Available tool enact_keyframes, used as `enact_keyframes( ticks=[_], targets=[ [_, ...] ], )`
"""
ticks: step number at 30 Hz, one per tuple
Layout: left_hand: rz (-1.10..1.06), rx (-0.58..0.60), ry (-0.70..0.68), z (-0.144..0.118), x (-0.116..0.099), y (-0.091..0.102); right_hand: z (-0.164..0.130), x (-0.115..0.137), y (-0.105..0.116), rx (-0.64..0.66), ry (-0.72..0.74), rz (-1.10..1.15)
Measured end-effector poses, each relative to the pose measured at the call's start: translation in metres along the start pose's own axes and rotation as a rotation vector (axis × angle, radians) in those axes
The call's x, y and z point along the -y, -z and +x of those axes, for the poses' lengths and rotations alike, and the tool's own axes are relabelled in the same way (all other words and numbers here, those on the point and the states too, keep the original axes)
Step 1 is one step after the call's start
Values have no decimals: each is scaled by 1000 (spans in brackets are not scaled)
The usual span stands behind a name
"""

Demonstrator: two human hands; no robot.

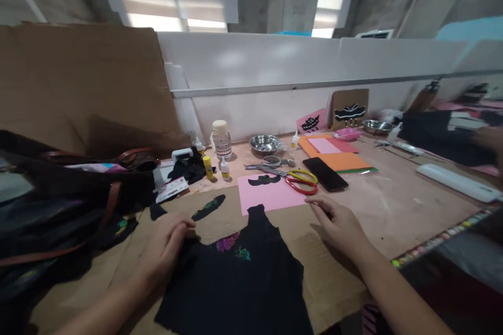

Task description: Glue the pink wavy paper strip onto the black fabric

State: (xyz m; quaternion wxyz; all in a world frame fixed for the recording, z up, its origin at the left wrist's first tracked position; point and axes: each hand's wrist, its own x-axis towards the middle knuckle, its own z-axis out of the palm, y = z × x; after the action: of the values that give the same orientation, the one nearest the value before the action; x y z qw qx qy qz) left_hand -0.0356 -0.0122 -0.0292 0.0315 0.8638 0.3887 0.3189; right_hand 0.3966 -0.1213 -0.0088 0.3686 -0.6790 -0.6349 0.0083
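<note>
Black cloth piece (pixel 243 277) matt, soft-looking, lying on rough brown cardboard sheet (pixel 314 251). Pink paper (pixel 267 194) flat and matt; steel bowl (pixel 265 143) shiny metal. Phone (pixel 325 174) glossy black, scissors (pixel 293 175) with smooth plastic handles and metal blades.

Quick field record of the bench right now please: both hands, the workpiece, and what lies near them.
left hand: resting on the black fabric piece, at its left edge
right hand: flat on the cardboard sheet, holding nothing
pink paper: just beyond the fabric
scissors: on the pink paper's right corner
phone: beside the scissors
</note>
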Motion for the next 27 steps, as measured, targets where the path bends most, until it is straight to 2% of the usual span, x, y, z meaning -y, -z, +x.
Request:
enact_keyframes(
  ticks=[1,4,8,10,13,17,20,22,25,27],
  targets=[
    [27,-35,66,3,3,-2,-4,1,4,13,3,20],
    [106,-33,184,9,9,-3,-17,3,12,63,13,66],
    [170,29,225,16,8,-1,-35,7,8,131,19,90],
    [182,41,220,17,7,-1,-42,7,3,125,10,43],
    [174,28,180,16,6,1,-43,5,-2,40,30,-75],
    [115,56,25,9,-5,10,-39,14,-3,-57,82,-119],
    [81,97,-99,-5,-24,17,-52,37,-5,-73,82,-128],
    [92,108,-143,-20,-38,22,-68,62,-9,-26,131,-121],
    [130,135,-232,-50,-53,33,-85,109,-22,173,297,-134],
    [142,165,-309,-68,-57,40,-85,141,-35,282,436,-144]
  ],
)
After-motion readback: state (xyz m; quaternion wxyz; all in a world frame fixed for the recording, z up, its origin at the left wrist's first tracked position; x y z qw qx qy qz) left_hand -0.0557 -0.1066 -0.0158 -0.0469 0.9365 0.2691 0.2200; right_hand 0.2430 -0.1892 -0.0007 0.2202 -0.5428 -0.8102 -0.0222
